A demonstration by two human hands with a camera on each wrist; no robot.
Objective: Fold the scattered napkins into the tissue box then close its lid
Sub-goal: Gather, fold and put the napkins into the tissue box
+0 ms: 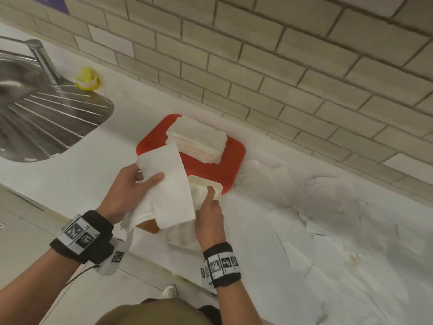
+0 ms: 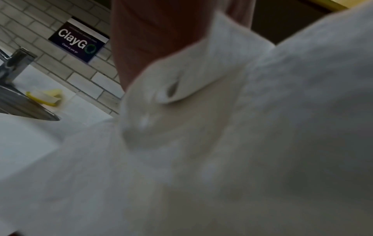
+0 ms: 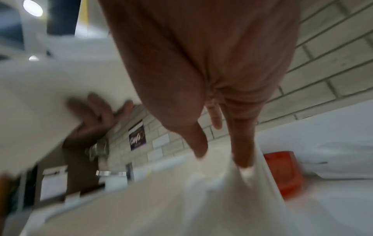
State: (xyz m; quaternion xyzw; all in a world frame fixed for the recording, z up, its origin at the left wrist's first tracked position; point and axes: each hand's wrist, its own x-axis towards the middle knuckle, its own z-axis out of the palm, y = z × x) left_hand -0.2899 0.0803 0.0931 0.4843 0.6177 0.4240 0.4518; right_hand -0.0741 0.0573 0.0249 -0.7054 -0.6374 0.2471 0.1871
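My left hand (image 1: 131, 188) holds a white napkin (image 1: 168, 184) lifted above the counter, thumb on top and fingers beneath; in the left wrist view this napkin (image 2: 222, 143) fills most of the picture. Just right of it lies the cream tissue box (image 1: 216, 184), open, with white napkin inside. My right hand (image 1: 209, 209) reaches into the box, thumb at the rim. In the right wrist view its straight fingers (image 3: 242, 151) press into the bunched napkin (image 3: 212, 199). A stack of folded napkins (image 1: 199, 139) sits on a red tray (image 1: 234, 158). Several loose napkins (image 1: 328, 219) are scattered to the right.
A steel sink with drainboard (image 1: 46, 118) and tap (image 1: 44, 59) is at the left, with a yellow object (image 1: 87, 78) behind it. A brick wall (image 1: 257, 66) runs along the back of the white counter (image 1: 105, 156). The counter's front edge is just below my wrists.
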